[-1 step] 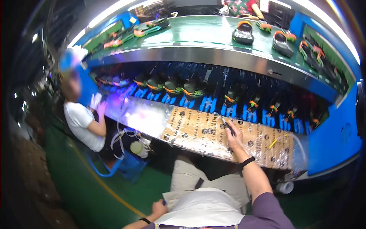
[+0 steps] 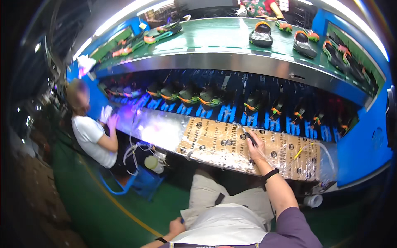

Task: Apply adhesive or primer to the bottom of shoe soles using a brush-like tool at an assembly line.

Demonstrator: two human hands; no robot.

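Observation:
My right hand (image 2: 257, 149) is closed round a slim tool with a black handle (image 2: 249, 138) and a light, narrow tip. The tip points away from me, over brown printed paper (image 2: 215, 144) under clear film that covers the ledge. Low by my left thigh, my left hand (image 2: 177, 227) is curled closed; a small dark blue bit shows at its fingers, too small to name. Beyond the ledge, dark shoes with orange and green trim (image 2: 211, 96) sit in a row above blue holders (image 2: 227, 113).
Above runs a green conveyor belt (image 2: 215, 35) carrying more shoes (image 2: 261, 35). A person in a white top (image 2: 91, 134) works at the left, by a blue stool (image 2: 144, 182). A yellow pen-like thing (image 2: 298, 153) lies on the ledge. Another person (image 2: 264, 9) is behind the belt.
The whole view has shifted slightly. At the left, the person's head has changed position. My two hands keep much the same pose.

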